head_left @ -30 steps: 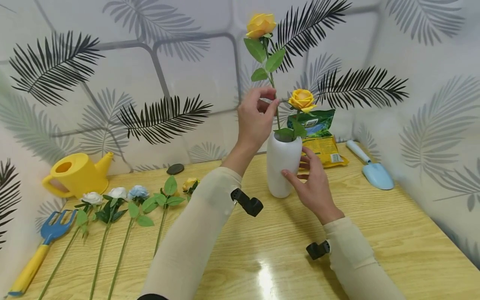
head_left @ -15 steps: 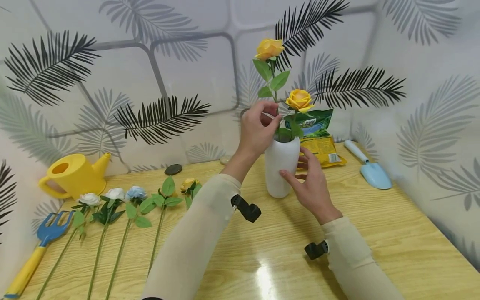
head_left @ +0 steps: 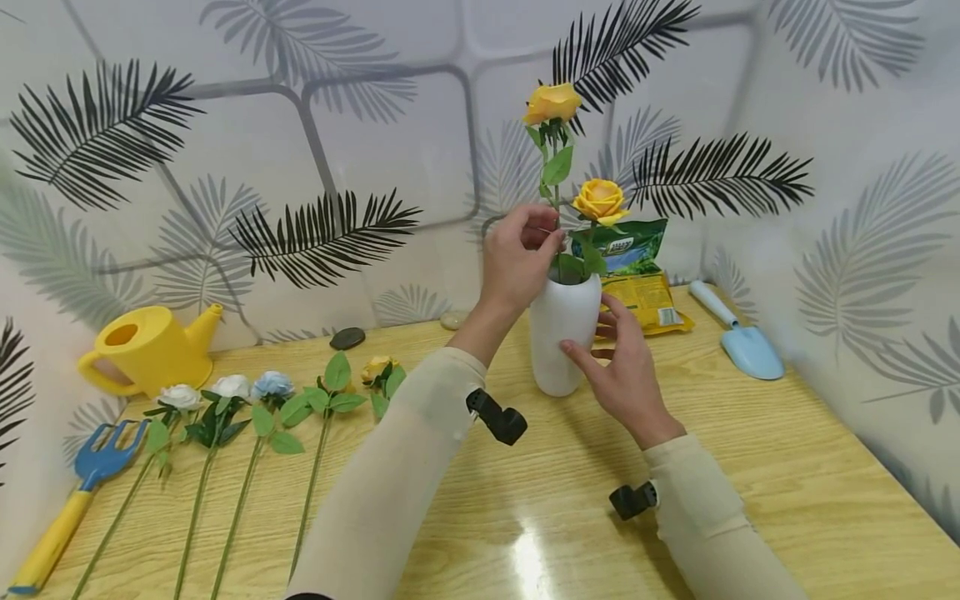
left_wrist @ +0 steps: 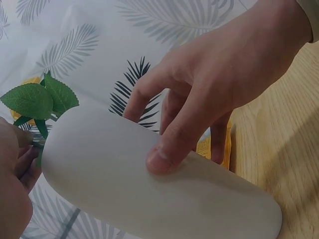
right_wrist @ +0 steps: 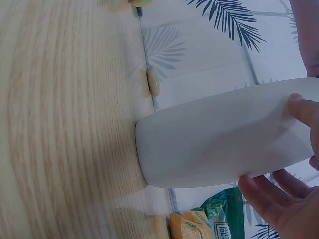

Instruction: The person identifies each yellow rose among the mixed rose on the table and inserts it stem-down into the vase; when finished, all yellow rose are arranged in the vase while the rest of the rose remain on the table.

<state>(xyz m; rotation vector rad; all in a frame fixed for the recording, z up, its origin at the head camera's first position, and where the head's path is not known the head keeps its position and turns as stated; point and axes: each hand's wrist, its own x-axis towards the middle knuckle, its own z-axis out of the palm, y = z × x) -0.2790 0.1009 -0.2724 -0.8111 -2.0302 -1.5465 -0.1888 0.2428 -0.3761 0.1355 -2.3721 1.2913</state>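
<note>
pinching the stem of a tall yellow rose (head_left: 552, 103) just above the mouth of a white vase (head_left: 558, 333), left hand (head_left: 516, 258) at upper left of the vase. stem near upright, long axis running straight down into the opening beside a shorter yellow rose (head_left: 600, 200) already seated. bracing the vase wall from the near right, right hand (head_left: 622, 367), fingers spread and relaxed. standing on the wooden table (head_left: 750, 467), both hands touching close, the left nearer the stem.

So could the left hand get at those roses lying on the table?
Probably yes: the left hand now pinches a rose stem, but the roses lie uncovered on that side, with nothing between.
</note>
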